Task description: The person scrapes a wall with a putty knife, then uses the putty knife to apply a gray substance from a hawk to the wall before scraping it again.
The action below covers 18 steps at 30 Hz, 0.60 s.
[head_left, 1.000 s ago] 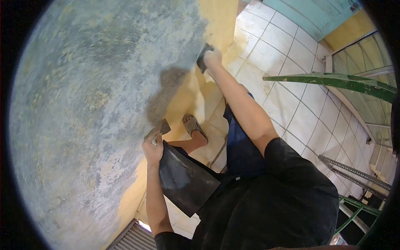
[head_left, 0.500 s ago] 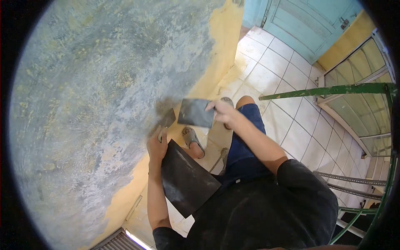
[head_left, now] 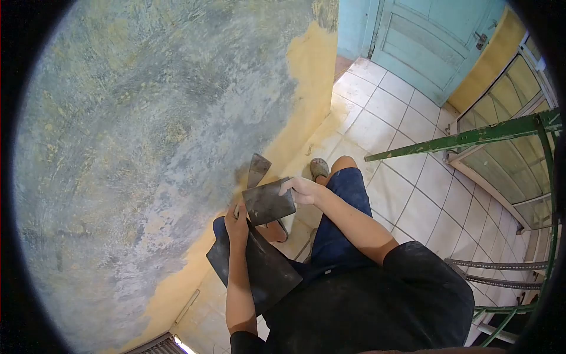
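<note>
My left hand is closed around the handle of a putty knife. Its flared blade points up and away from me, close to the wall. In my right hand, a small dark rectangular sheet is pinched at its right edge; it overlaps the lower part of the blade. A larger dark sheet lies across my left thigh, beneath my left forearm. Whether my left fingers also touch it is hidden. The wall beside me is patchy grey-blue and rough, with yellow showing along its lower edge.
White floor tiles stretch off to the right. A green metal frame juts in from the right, by a glazed panel. A light-blue door stands at the back. My sandalled foot is near the wall's base.
My right hand has brought the small sheet down and toward me, nearer the left hand. The putty knife blade now points more upward. The large sheet has shifted under my left forearm.
</note>
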{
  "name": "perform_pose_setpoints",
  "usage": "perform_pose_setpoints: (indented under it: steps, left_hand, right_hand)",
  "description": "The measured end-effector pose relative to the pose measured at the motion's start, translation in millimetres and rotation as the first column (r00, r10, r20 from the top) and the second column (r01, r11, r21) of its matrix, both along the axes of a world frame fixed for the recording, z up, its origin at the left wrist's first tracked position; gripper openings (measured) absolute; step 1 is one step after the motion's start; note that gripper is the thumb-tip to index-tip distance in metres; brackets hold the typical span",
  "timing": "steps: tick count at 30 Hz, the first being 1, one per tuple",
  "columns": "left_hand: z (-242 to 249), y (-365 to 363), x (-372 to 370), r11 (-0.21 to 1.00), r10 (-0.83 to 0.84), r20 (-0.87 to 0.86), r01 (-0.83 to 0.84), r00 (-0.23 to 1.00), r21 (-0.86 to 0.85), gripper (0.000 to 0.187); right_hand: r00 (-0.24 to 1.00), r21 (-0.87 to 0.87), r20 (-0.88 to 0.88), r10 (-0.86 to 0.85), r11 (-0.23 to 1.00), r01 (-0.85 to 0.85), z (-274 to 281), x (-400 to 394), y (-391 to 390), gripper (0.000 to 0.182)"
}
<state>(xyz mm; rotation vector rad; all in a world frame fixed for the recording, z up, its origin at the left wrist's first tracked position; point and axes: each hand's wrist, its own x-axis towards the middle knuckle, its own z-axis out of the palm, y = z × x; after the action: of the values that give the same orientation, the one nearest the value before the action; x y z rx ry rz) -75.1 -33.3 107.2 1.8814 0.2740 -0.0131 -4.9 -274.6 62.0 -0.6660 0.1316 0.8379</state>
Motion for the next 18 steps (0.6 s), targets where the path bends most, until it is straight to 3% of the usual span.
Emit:
perform_pose_setpoints:
  steps: [5, 8, 10, 13, 18]
  left_hand:
    - [-1, -11, 1, 0.994, -0.049, 0.019, 0.051, 0.999, -0.097, 0.038]
    - [-16, -6, 4, 0.981, -0.091, 0.072, 0.102, 0.993, -0.165, 0.035]
    - [-31, 2, 5, 0.974, -0.162, 0.067, 0.171, 0.984, -0.148, 0.030]
    - [-11, -5, 3, 0.951, -0.300, 0.077, 0.305, 0.951, -0.052, 0.032]
    - [-7, -11, 3, 0.946, -0.317, 0.064, 0.321, 0.946, -0.055, 0.034]
  right_hand:
    - [0.996, 0.055, 0.055, -0.074, 0.996, 0.071, -4, 3, -9, 0.018]
    - [0.996, 0.140, 0.078, -0.034, 0.990, 0.023, -23, 12, -12, 0.026]
    - [0.949, 0.047, 0.306, -0.082, 0.996, 0.070, -38, 13, -8, 0.025]
    - [0.975, 0.060, 0.209, -0.082, 0.996, 0.071, 34, -6, -20, 0.026]
    - [0.982, 0.018, 0.176, -0.075, 0.997, 0.073, 24, -2, -19, 0.025]
